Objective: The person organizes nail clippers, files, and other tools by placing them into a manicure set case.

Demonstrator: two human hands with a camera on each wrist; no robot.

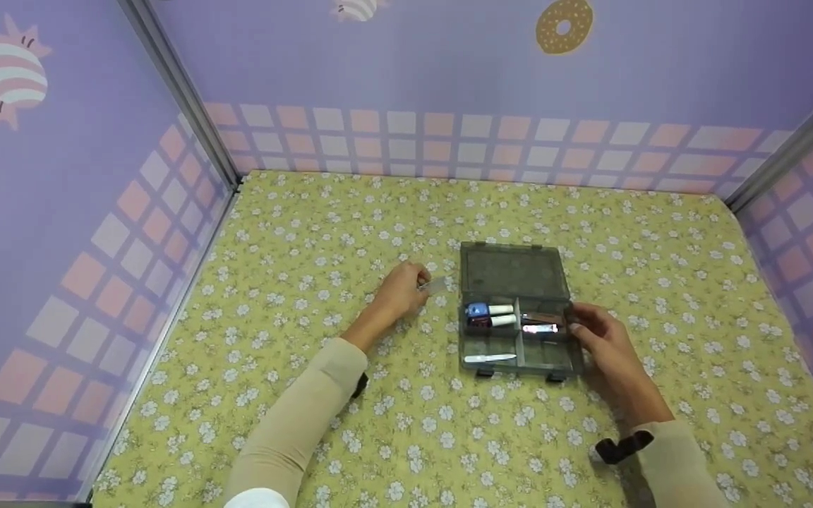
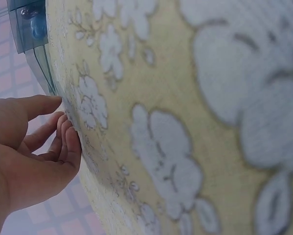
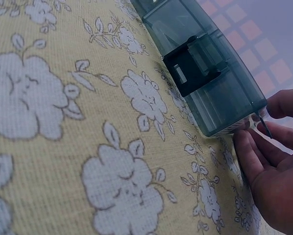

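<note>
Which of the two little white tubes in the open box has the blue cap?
The rear white tube, farther from the person; the front tube beside it has a dark red cap.

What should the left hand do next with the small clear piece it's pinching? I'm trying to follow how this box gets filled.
Probably carry it right to the open grey plastic compartment box. The left hand pinches the small clear plastic piece just left of the box, the lid is folded back, and the right hand touches the box's right edge, seemingly steadying it.
</note>
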